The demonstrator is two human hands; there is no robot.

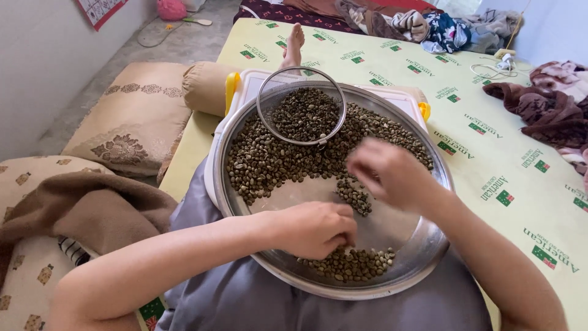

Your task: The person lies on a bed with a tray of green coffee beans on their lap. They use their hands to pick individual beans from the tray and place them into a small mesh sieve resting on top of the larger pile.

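Note:
A wide round steel tray (429, 248) rests on my lap, over a white plastic board. Greenish-brown beans (269, 159) cover its far half. A small pile of beans (354, 265) lies at the near rim. A little cluster (355, 195) sits in the bare middle. A round wire-mesh sieve (301, 107) with beans in it lies on the far heap. My left hand (315, 230) is curled, fingers together, right above the near pile. My right hand (389, 175) hovers blurred over the middle cluster, fingers bent down toward the beans.
I sit on a yellow-green printed sheet (490, 141); my bare foot (294, 44) stretches out beyond the tray. Beige patterned cushions (131, 119) and a brown blanket (79, 205) lie to the left. Crumpled clothes (551, 107) and a white cable (496, 66) are at the right.

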